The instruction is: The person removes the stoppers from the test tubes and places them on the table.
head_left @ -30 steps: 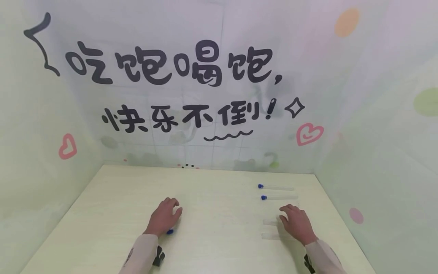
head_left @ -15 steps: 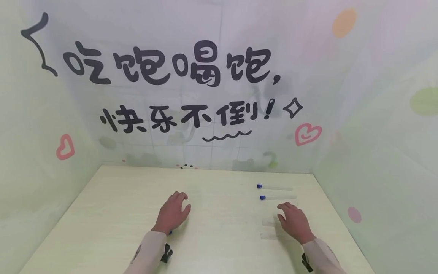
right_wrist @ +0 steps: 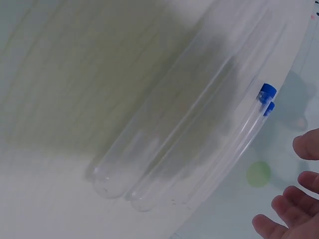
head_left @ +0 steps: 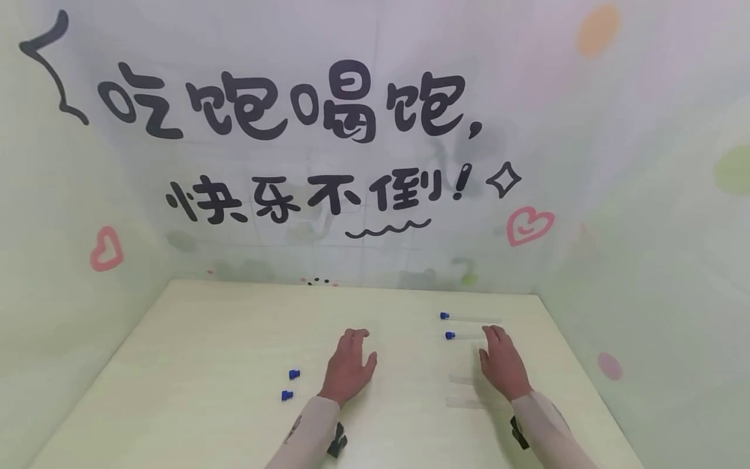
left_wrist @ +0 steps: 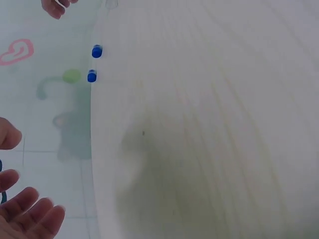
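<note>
My left hand [head_left: 348, 368] hovers over the middle of the table, holding nothing, with thumb and fingers apart. To its left lie two loose blue caps [head_left: 294, 374]. Above the right side is my right hand [head_left: 504, 361], also holding nothing; it partly covers the clear test tubes there. Two uncapped test tubes [right_wrist: 137, 139] lie side by side on the near side, their rounded ends at lower left in the right wrist view. Farther back are two test tubes fitted with blue caps [head_left: 450, 335]. These caps [left_wrist: 97, 51] show small in the left wrist view.
The pale wooden table [head_left: 205, 352] meets a printed backdrop [head_left: 293, 150] at its back edge. Fabric walls [head_left: 656, 260] close in the sides. Black wrist straps [head_left: 337, 440] show below both sleeves.
My left hand has moved right, uncovering both loose blue caps. My right hand has shifted slightly forward, and its fingers now overlap a capped test tube. The head view has shifted a little.
</note>
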Demonstrator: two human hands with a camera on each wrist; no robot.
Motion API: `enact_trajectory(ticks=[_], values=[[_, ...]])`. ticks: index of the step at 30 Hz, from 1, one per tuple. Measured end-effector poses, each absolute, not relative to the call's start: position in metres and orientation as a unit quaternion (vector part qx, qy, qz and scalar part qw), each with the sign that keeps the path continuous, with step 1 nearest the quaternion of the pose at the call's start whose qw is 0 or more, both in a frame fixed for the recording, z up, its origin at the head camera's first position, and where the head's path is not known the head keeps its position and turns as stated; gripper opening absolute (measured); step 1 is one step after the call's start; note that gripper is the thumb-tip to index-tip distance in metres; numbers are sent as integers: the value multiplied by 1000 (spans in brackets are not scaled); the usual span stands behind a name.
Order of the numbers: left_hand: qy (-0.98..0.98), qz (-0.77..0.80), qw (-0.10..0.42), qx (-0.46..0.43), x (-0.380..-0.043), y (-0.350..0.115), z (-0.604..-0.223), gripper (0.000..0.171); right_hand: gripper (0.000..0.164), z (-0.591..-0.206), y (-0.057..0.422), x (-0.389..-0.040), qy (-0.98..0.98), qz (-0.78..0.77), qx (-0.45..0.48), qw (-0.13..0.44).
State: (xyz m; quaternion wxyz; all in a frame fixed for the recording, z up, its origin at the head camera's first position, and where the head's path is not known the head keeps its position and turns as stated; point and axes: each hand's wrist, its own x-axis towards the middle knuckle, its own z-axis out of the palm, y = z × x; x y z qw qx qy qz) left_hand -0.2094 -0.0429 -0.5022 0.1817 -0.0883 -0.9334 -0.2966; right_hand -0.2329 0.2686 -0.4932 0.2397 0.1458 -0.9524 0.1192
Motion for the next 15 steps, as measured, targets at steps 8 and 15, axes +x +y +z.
enact_trajectory(ticks=[8, 15], values=[[-926, -314, 186, -99, -224, 5, -504, 40, 40, -490, 280, -254, -961, 97, 138, 221], [-942, -279, 141, -125, -234, 30, -500, 45, 41, -500, 288, -267, -963, 83, 166, 197]])
